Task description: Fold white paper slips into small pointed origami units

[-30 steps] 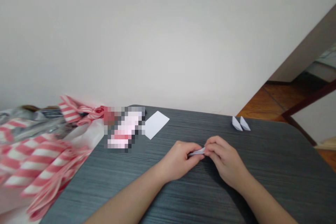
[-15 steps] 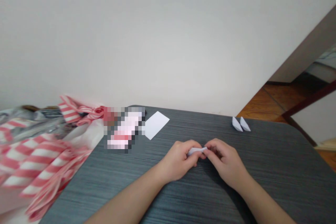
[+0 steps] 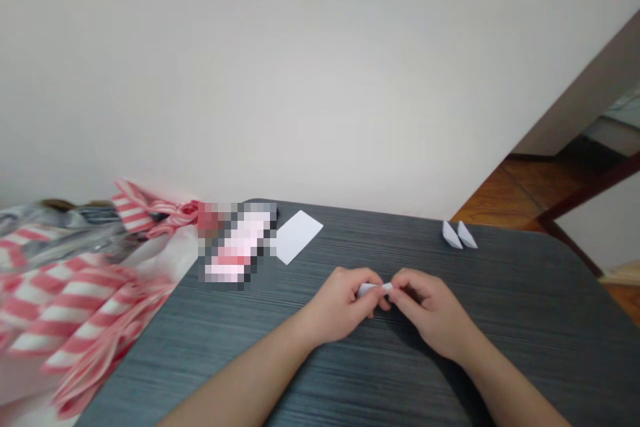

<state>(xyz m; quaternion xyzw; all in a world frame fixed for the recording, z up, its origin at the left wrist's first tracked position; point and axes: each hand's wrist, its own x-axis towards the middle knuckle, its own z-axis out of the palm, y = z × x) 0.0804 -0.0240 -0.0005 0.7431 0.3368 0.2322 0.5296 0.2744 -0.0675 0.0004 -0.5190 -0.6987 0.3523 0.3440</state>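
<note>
Both my hands meet at the middle of the dark grey table [image 3: 350, 387]. My left hand [image 3: 345, 303] and my right hand [image 3: 430, 310] pinch a small folded piece of white paper [image 3: 373, 289] between their fingertips, just above the tabletop. Most of the paper is hidden by my fingers; only a short white strip shows between the hands. A flat white sheet of paper [image 3: 297, 237] lies further back to the left. Two small folded white paper pieces [image 3: 459, 235] stand side by side near the far right edge.
A heap of red-and-white striped cloth or bags [image 3: 75, 300] covers the left end of the table. A blurred-out pink and white object [image 3: 235, 247] lies next to the flat sheet. A plain wall runs behind; a wooden floor [image 3: 505, 197] shows at the right.
My hands have drawn closer together over the folded paper, and less of it shows between my fingers than before. Nothing else on the table has moved.
</note>
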